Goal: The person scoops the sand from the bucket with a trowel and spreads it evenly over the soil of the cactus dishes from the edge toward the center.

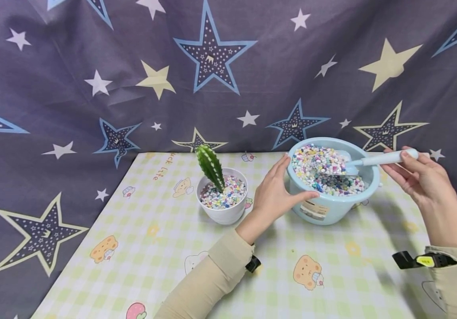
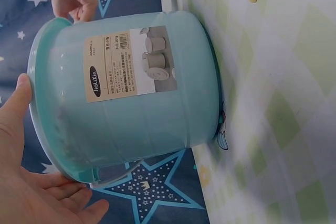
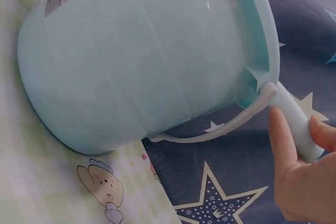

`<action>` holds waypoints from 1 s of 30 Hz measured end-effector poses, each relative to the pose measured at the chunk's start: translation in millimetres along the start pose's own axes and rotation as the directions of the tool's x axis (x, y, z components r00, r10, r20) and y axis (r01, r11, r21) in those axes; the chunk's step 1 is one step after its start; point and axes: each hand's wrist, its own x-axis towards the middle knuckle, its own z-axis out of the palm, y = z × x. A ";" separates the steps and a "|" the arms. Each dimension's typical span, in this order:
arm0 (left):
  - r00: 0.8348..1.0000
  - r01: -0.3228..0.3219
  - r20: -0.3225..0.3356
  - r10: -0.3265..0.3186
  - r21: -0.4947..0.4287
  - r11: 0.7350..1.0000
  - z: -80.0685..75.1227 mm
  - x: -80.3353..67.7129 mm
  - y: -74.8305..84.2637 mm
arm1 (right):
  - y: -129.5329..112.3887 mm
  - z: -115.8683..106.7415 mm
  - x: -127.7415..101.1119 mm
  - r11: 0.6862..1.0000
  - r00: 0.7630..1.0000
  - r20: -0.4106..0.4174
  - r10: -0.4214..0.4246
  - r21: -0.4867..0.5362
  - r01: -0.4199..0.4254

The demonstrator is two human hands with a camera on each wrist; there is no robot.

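Observation:
A light blue bucket [image 1: 332,204] holds colourful small pebbles [image 1: 310,179]. My left hand [image 1: 276,190] is spread against its left side, thumb extended along the near rim and fingers along the outer wall. The left wrist view also shows this hand [image 2: 31,166] touching the rim. With the thumb and fingers of my right hand [image 1: 429,177] I pinch the handle of a pale blue scoop [image 1: 389,157]. Its blade lies within the bucket's mouth, heaped with pebbles. In the right wrist view, the bucket wall hides the blade; the scoop's handle [image 3: 296,124] shows.
Left of the bucket stands a white pot [image 1: 224,215] with a green cactus [image 1: 210,166] and similar pebbles. A checked cloth [image 1: 152,266] covers the table. Behind hangs a dark star-patterned curtain [image 1: 133,40]. The bucket's bail handle [image 3: 220,128] hangs down at its side.

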 end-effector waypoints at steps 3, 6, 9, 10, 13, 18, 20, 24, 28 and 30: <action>1.000 0.000 -0.001 0.000 -0.003 1.000 -0.2 0.0 0.1 | 1.1 0.8 0.1 1.000 1.000 0.023 0.011 0.009 -0.011; 1.000 0.002 0.001 -0.002 -0.005 1.000 -0.5 -0.2 0.6 | 1.7 2.5 0.6 0.999 0.998 0.047 0.029 0.027 -0.030; 1.000 0.003 0.002 -0.003 -0.006 1.000 -0.4 -0.1 1.1 | 2.4 4.8 0.7 0.999 0.998 0.051 0.033 0.034 -0.035; 1.000 0.004 0.002 -0.004 -0.005 1.000 -0.4 -0.1 1.1 | 2.4 5.3 0.6 0.998 0.998 0.048 0.039 0.041 -0.041; 1.000 0.007 0.002 -0.007 -0.005 1.000 -0.3 0.0 1.0 | 2.9 7.3 -0.1 0.999 0.999 0.031 0.032 0.032 -0.033; 1.000 0.009 0.003 -0.009 -0.002 1.000 -0.5 0.2 0.5 | 3.2 10.0 -0.8 1.000 1.000 0.009 0.022 0.013 -0.022; 1.000 0.008 0.005 -0.008 -0.002 1.000 -0.5 0.2 0.4 | 3.3 11.0 -1.2 1.000 1.000 0.004 0.018 0.010 -0.018; 1.000 0.006 0.005 -0.006 -0.012 1.000 -0.6 0.1 -0.2 | 3.9 12.6 -1.8 1.000 1.000 -0.004 0.002 -0.001 -0.002; 1.000 0.003 -0.001 -0.003 -0.026 1.000 -0.4 0.6 -1.0 | 4.0 14.2 -2.8 1.000 1.000 0.001 -0.005 -0.004 0.006; 1.000 -0.001 -0.002 0.001 -0.033 0.999 -0.6 0.9 -1.2 | 3.9 15.0 -3.3 1.000 1.000 0.006 -0.009 -0.005 0.009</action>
